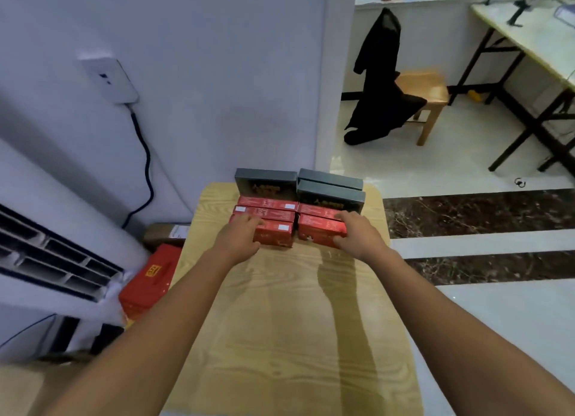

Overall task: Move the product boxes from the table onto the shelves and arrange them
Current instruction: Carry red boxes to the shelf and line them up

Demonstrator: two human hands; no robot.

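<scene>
Red boxes [264,209] in two columns at table [289,322] far edge, dark boxes [266,180] behind them. Left hand [241,238] grasps front-left box [277,233], fingers curled over top. Right hand [357,233] grasps front-right box [320,230] likewise. White labels, gold print: too blurred to read.

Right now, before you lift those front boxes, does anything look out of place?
The middle red box in the left column has its white label at the left end, while the front red box and rear red box show theirs at the right, so it seems turned round.
</scene>
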